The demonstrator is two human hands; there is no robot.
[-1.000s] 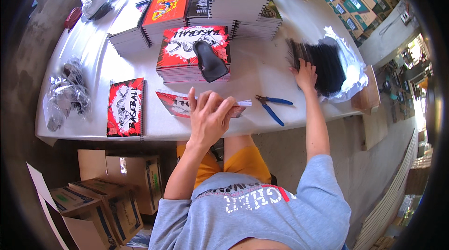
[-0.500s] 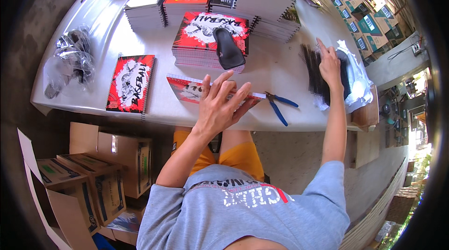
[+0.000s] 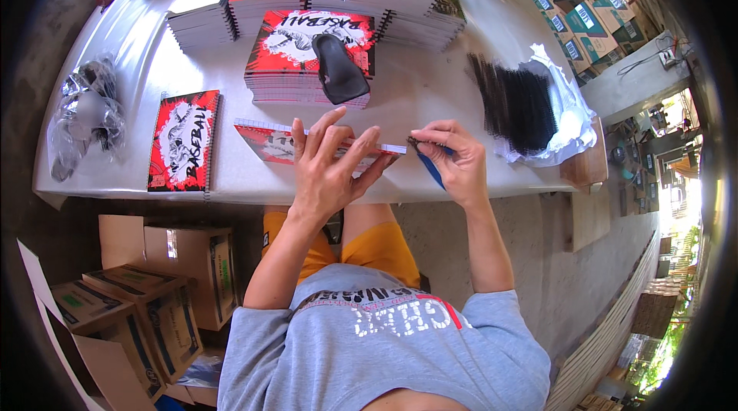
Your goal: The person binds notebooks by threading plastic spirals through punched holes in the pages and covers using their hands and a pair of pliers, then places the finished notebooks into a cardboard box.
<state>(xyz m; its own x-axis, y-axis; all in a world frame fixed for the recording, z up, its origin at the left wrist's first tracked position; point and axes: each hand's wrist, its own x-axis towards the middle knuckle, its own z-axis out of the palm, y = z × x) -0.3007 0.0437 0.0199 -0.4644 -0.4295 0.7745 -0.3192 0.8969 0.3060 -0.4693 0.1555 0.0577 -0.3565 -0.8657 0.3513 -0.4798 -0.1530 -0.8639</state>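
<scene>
My left grip (image 3: 329,161) holds the red notebook (image 3: 265,142) tilted up at the desk (image 3: 430,92), upper edge running left to right; its right end lies just left of my right grip (image 3: 460,165), pinching a small dark piece (image 3: 416,140) beside the blue-handled pliers (image 3: 431,169).

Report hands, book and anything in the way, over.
Left hand holding tilted book. Right hand pinching dark coil near book's right end. Pliers partly hidden behind right hand.
</scene>
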